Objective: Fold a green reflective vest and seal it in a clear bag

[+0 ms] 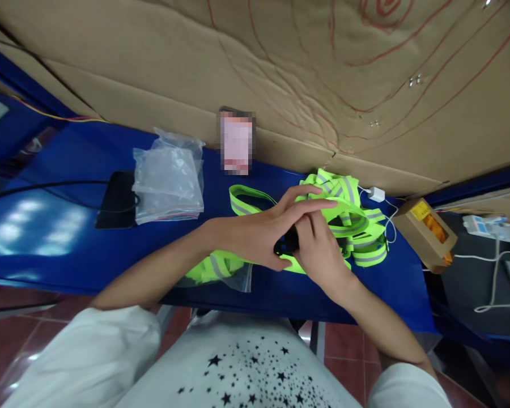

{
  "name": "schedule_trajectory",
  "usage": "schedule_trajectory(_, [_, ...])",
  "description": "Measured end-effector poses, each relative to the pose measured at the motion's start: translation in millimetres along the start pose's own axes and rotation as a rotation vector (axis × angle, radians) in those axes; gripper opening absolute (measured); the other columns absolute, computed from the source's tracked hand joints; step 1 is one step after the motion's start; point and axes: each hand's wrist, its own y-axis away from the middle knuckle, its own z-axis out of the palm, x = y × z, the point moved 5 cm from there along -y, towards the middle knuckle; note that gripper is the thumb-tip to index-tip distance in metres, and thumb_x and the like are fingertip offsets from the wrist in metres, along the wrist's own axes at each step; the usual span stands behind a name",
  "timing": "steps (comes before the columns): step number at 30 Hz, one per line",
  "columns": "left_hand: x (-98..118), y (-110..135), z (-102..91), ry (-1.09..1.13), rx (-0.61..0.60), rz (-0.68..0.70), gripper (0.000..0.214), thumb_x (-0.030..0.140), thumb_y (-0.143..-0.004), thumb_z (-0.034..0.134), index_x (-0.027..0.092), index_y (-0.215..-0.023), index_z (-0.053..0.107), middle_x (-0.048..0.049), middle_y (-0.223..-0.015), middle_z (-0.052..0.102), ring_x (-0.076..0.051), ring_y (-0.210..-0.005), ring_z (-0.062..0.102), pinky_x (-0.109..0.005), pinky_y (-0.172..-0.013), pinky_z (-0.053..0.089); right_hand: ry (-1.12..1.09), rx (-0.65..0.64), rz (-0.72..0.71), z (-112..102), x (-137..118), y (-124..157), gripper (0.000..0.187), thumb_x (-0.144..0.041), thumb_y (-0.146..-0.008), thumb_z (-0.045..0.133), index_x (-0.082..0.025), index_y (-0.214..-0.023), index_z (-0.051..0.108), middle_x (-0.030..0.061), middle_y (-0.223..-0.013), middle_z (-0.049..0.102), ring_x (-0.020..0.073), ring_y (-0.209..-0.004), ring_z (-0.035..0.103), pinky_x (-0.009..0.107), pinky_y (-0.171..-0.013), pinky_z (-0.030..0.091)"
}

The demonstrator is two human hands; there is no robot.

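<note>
Over the blue table my two hands meet at a black plastic piece point(287, 243), which looks like the buckle of a fluorescent yellow-green reflective belt point(247, 201). My left hand point(257, 233) curves round it, long fingers reaching over the right hand and thumb below. Curled fingers of my right hand point(321, 249) press on it from the other side. Much of the buckle is hidden by the fingers. Belt loops show behind and below the hands. Beyond them lies a heap of similar reflective belts point(368, 238). Under my left forearm sits a clear bag point(244, 279) with yellow-green webbing inside.
A stack of clear zip bags point(168, 184) partly covers a black flat device point(117, 201) on the blue table point(68, 249). A phone-like screen point(237, 141) leans against the cardboard wall point(161, 73). At right are a white charger point(376, 194) with cable and a cardboard box point(425, 233).
</note>
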Motion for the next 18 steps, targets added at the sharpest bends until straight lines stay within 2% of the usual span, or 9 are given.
schedule_trajectory(2, [3.9, 0.5, -9.2, 0.039, -0.033, -0.018, 0.12, 0.039, -0.073, 0.091, 0.037, -0.164, 0.013, -0.0116, -0.171, 0.01, -0.036, -0.163, 0.006, -0.058, -0.129, 0.03, -0.122, 0.029, 0.038, -4.6, 7.3, -1.5, 0.045, 0.004, -0.08, 0.043, -0.017, -0.118, 0.053, 0.0156, -0.119, 0.057, 0.0291, -0.111, 0.062, 0.045, -0.087, 0.06])
schedule_trajectory(3, [5.4, 0.3, -13.5, 0.042, -0.009, -0.021, 0.124, 0.046, -0.068, 0.094, 0.038, -0.163, 0.014, -0.0103, -0.172, 0.009, -0.037, -0.163, 0.006, -0.06, -0.129, 0.028, -0.167, 0.054, 0.053, -7.8, 10.3, -2.5, 0.048, 0.005, -0.078, 0.045, -0.019, -0.119, 0.051, 0.0154, -0.124, 0.056, 0.0289, -0.118, 0.06, 0.045, -0.092, 0.059])
schedule_trajectory(5, [6.9, -1.1, -19.9, 0.014, 0.119, -0.005, 0.126, 0.049, -0.062, 0.097, 0.039, -0.161, 0.02, -0.0101, -0.171, 0.014, -0.039, -0.162, 0.01, -0.062, -0.129, 0.026, -0.207, 0.102, 0.067, -14.0, 12.8, -5.0, 0.052, 0.006, -0.075, 0.048, -0.021, -0.12, 0.049, 0.0143, -0.127, 0.055, 0.0286, -0.123, 0.059, 0.047, -0.098, 0.057])
schedule_trajectory(7, [6.0, -2.7, -19.0, -0.023, 0.239, 0.03, 0.123, 0.049, -0.059, 0.099, 0.038, -0.159, 0.028, -0.0119, -0.168, 0.021, -0.04, -0.16, 0.017, -0.062, -0.13, 0.025, -0.205, 0.114, 0.056, -16.9, 10.1, -7.7, 0.052, 0.005, -0.075, 0.051, -0.022, -0.119, 0.048, 0.0135, -0.124, 0.056, 0.0289, -0.12, 0.06, 0.047, -0.097, 0.058])
schedule_trajectory(10, [0.1, -4.2, -12.2, -0.04, 0.332, 0.056, 0.115, 0.055, -0.061, 0.096, 0.037, -0.156, 0.034, -0.0134, -0.163, 0.031, -0.039, -0.156, 0.027, -0.06, -0.129, 0.028, -0.196, 0.09, 0.038, -16.7, 3.6, -12.4, 0.051, 0.002, -0.075, 0.054, -0.022, -0.12, 0.048, 0.0152, -0.127, 0.057, 0.031, -0.121, 0.061, 0.046, -0.093, 0.06])
schedule_trajectory(13, [-5.8, -3.0, -13.5, 0.074, 0.352, 0.058, 0.113, 0.061, -0.064, 0.092, 0.037, -0.157, 0.033, -0.0132, -0.163, 0.034, -0.039, -0.151, 0.037, -0.059, -0.124, 0.037, -0.228, 0.097, 0.03, -21.2, 2.4, -18.6, 0.056, 0.002, -0.075, 0.056, -0.022, -0.125, 0.046, 0.0158, -0.132, 0.057, 0.0307, -0.127, 0.059, 0.047, -0.099, 0.058])
schedule_trajectory(16, [-8.1, -1.4, -20.7, 0.225, 0.276, -0.015, 0.118, 0.055, -0.065, 0.094, 0.036, -0.16, 0.027, -0.0126, -0.158, 0.044, -0.035, -0.143, 0.051, -0.052, -0.117, 0.046, -0.263, 0.143, 0.06, -35.8, 8.5, -26.6, 0.062, 0.004, -0.075, 0.055, -0.023, -0.13, 0.046, 0.0141, -0.133, 0.056, 0.0286, -0.128, 0.059, 0.047, -0.105, 0.055])
schedule_trajectory(18, [-7.2, -0.1, -27.1, 0.203, 0.229, -0.118, 0.109, 0.05, -0.065, 0.095, 0.032, -0.155, 0.037, -0.0108, -0.147, 0.056, -0.032, -0.135, 0.058, -0.047, -0.113, 0.049, -0.317, 0.142, 0.098, -47.4, 15.0, -31.8, 0.065, 0.004, -0.077, 0.054, -0.024, -0.135, 0.046, 0.0137, -0.137, 0.054, 0.0262, -0.121, 0.062, 0.046, -0.103, 0.056])
